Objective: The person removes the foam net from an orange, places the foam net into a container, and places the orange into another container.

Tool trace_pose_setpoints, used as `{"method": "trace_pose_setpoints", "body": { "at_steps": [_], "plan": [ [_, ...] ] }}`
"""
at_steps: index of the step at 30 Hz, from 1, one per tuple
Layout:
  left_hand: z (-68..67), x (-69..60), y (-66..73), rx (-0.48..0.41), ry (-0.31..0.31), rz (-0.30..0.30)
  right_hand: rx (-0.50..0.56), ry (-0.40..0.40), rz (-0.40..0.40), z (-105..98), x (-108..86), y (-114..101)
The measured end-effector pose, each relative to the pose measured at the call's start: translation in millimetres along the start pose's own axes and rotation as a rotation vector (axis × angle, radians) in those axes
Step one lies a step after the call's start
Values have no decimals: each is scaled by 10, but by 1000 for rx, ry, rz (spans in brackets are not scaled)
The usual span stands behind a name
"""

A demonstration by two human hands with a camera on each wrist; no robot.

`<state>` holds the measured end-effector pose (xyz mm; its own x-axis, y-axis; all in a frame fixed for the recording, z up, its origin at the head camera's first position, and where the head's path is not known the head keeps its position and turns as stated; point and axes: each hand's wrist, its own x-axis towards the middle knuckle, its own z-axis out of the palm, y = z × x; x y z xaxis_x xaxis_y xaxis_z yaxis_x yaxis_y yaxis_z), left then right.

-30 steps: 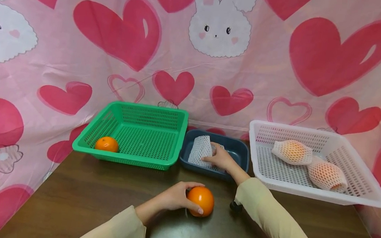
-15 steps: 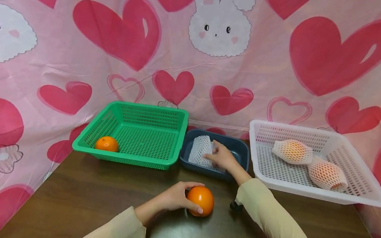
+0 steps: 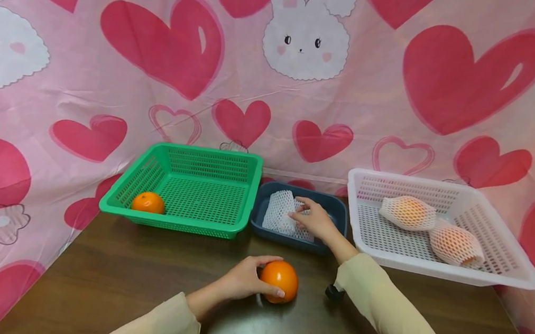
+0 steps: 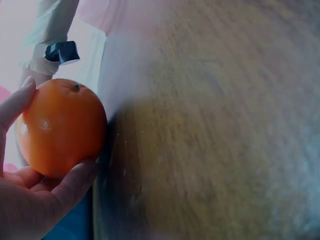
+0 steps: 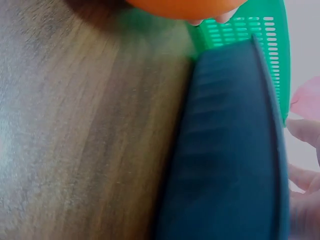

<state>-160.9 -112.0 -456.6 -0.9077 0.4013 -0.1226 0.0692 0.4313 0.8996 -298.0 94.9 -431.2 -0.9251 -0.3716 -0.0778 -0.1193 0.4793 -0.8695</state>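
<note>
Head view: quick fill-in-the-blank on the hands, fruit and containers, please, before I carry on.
The front orange is in the ____ hand.
The other orange lies in the ____ basket.
The white basket holds ____ net-wrapped fruits.
The dark tray stands ____ the two baskets.
Missing words: left; green; two; between.

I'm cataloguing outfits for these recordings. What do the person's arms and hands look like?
The sleeves are long, pale beige and plain, ending above the wrists. The left hand and right hand wear no gloves. A small black device shows by the right cuff.
</note>
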Motion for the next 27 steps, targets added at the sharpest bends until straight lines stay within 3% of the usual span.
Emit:
{"method": "trace_pose_setpoints", "body": {
  "at_steps": [7,14,23,27],
  "plan": [
    [-64,-44,46,19,58,20,-18,1,-15,-58,-59,-106],
    [-188,-109,164,44,49,6,11,-36,-49,-83,-117,-152],
    [-428,-239,326,52,98,13,16,-85,-111,-38,-191,-287],
    [-529,-290,370,62,124,9,73,-119,-139,39,-183,-321]
  ]
}}
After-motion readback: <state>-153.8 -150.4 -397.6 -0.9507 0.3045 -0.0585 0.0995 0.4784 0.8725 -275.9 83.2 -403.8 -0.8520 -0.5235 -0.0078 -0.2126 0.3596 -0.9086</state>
